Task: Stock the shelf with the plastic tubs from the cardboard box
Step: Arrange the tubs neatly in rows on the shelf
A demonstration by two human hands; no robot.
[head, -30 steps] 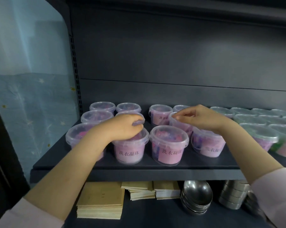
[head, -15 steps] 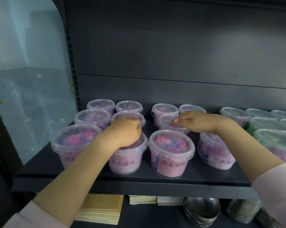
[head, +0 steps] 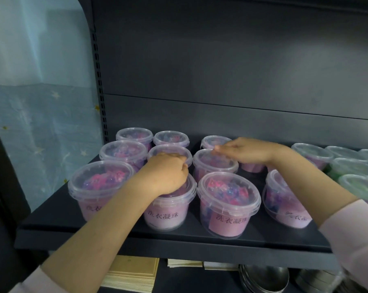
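Several clear plastic tubs with pink labels and pink-blue contents stand in rows on the dark shelf [head: 136, 235]. My left hand [head: 166, 174] lies on top of the second front-row tub [head: 168, 210], its fingers curled over the lid's far rim. My right hand [head: 246, 153] reaches in from the right over a partly hidden tub [head: 253, 168]. Its blurred fingertips touch the lid of the middle-row tub [head: 214, 166]. Another front-row tub [head: 227, 206] stands between my arms. The cardboard box is out of view.
Tubs with greenish contents [head: 358, 172] fill the shelf's right end. On the level below lie stacked tan booklets [head: 132, 273] and nested metal bowls [head: 263, 278]. A slotted upright [head: 98, 81] bounds the shelf at the left, with a pale blue wall beyond.
The view has come closer to the shelf. My left hand stays on the same front tub. My right hand's fingers have flattened and reach slightly farther left over the middle-row lid.
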